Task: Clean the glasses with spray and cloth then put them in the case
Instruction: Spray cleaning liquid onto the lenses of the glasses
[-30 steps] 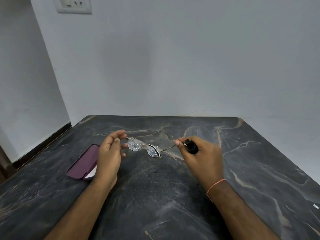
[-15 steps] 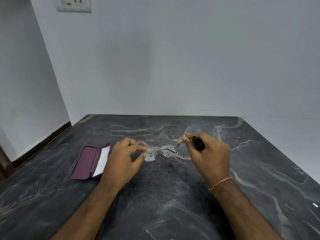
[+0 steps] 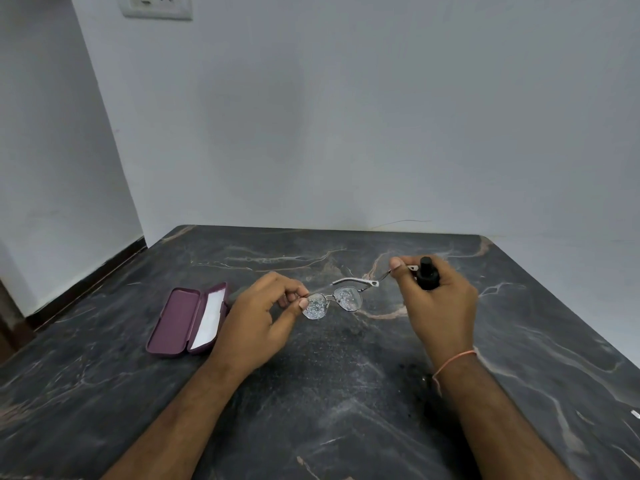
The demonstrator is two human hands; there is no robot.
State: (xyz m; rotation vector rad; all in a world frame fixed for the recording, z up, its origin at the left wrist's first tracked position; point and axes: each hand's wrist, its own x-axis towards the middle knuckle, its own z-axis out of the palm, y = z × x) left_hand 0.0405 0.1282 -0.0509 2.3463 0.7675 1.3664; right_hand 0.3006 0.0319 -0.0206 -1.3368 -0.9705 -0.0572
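Observation:
Thin metal-framed glasses point(image 3: 346, 296) hang above the dark marble table point(image 3: 346, 393), both lenses covered in spray droplets. My left hand point(image 3: 258, 317) pinches the frame at the left lens. My right hand point(image 3: 440, 299) pinches the tip of the right temple arm between thumb and forefinger. The same hand holds a small black spray bottle point(image 3: 427, 273), whose top pokes out above the fingers. A maroon glasses case point(image 3: 180, 320) lies open on the table to the left, with a white cloth point(image 3: 207, 318) lying in its right half.
The table stands in a corner, with a grey wall behind it and another to the left. A wall socket point(image 3: 156, 5) sits high on the back wall. A small white scrap point(image 3: 635, 414) lies near the table's right edge.
The glasses have turned and shifted right, so one temple arm now points up and right. My left hand moved right off the case, uncovering the case and cloth. My right hand rose slightly.

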